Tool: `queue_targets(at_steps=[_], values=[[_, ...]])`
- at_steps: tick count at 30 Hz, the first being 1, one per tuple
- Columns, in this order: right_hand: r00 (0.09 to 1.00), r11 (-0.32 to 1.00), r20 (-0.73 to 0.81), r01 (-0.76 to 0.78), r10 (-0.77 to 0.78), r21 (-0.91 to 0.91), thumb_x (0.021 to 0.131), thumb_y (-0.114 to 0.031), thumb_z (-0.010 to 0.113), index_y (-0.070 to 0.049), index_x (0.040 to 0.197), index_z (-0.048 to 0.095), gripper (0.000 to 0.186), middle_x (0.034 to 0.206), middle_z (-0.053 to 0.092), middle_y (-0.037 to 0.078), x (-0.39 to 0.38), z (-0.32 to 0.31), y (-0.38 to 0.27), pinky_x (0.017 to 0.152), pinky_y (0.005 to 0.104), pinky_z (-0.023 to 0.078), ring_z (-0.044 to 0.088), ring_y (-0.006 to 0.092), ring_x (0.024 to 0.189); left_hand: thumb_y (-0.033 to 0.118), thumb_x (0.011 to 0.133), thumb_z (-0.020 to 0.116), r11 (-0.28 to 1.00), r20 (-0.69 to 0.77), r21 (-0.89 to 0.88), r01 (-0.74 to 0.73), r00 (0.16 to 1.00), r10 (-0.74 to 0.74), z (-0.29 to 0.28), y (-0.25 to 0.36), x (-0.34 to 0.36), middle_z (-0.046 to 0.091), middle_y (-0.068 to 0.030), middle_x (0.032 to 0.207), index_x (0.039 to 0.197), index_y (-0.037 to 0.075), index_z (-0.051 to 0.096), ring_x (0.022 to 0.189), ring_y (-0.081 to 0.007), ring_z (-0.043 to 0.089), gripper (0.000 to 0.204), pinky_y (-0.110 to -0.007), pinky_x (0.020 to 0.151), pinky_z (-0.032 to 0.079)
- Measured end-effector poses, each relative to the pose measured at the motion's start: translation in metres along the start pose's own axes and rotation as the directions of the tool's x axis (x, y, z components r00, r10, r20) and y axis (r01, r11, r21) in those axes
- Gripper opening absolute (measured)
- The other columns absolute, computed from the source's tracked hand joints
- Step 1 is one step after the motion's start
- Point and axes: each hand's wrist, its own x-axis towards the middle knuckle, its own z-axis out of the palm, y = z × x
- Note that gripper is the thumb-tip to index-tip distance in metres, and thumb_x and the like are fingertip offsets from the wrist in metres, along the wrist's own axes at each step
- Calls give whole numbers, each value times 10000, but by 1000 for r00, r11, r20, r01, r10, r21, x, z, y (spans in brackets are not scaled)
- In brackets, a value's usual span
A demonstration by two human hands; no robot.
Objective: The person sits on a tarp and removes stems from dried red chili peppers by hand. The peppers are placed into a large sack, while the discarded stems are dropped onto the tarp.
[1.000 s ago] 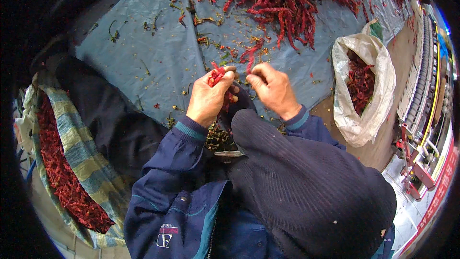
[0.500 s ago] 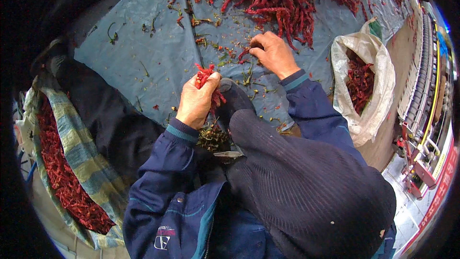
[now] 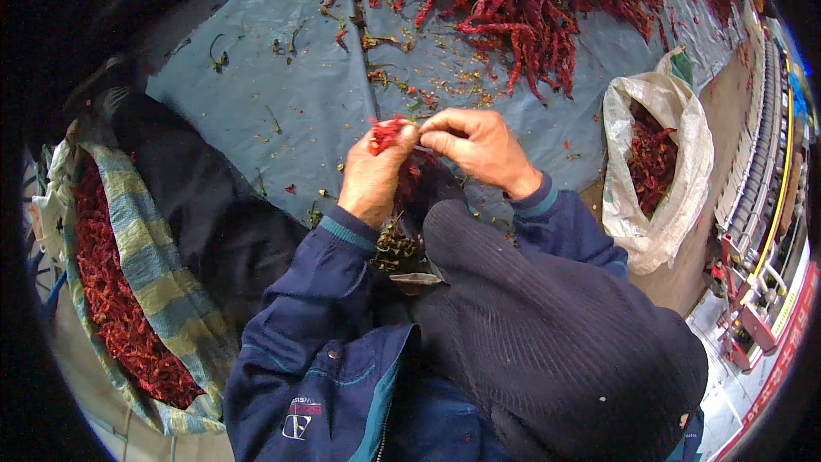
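Above my knees, the two hands have come together. My left hand (image 3: 370,178) is closed round a bunch of dried red chilli peppers (image 3: 386,133), whose wrinkled tips stick out past the thumb. Its thumb tip meets the fingertips of my right hand (image 3: 489,147). Those right fingers are pinched, and what lies between them is too small or hidden to make out. Beyond the hands a large heap of dried red chillies (image 3: 534,21) lies on a grey-blue sheet (image 3: 231,111). A small pile of greenish stems (image 3: 395,248) sits below my left wrist, partly covered by the sleeve.
To the right stands an open white woven sack (image 3: 617,184) with red chillies inside. At the left a striped woven sack (image 3: 162,287) holds more chillies. Loose stems (image 3: 220,60) and seeds dot the sheet. Metal machinery (image 3: 757,205) runs along the far right.
My right hand has come back from beside the heap, where it held a chilli, to meet my left hand. The left still grips its bunch. The whole view has shifted slightly.
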Motion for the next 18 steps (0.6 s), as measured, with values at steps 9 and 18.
queue_targets(at_steps=[9,18], values=[[945,679,-320,-191,-67,-708,860,-410,695,-41,939,721,378,876,715,229,137,-21,19,752,497,552,700,412,852,242,1020,606,998,-26,14,-68,997,68,-21,17,-7,691,-45,950,1038,56,638,808,-150,653,190,-298,725,533],[950,934,-303,-172,74,-313,912,-294,644,-25,999,701,289,915,724,215,72,-13,37,759,442,551,714,357,849,156,998,611,985,16,-46,-169,985,170,-18,12,-8,655,-32,913,1043,65,611,814,-148,647,101,-305,761,537]])
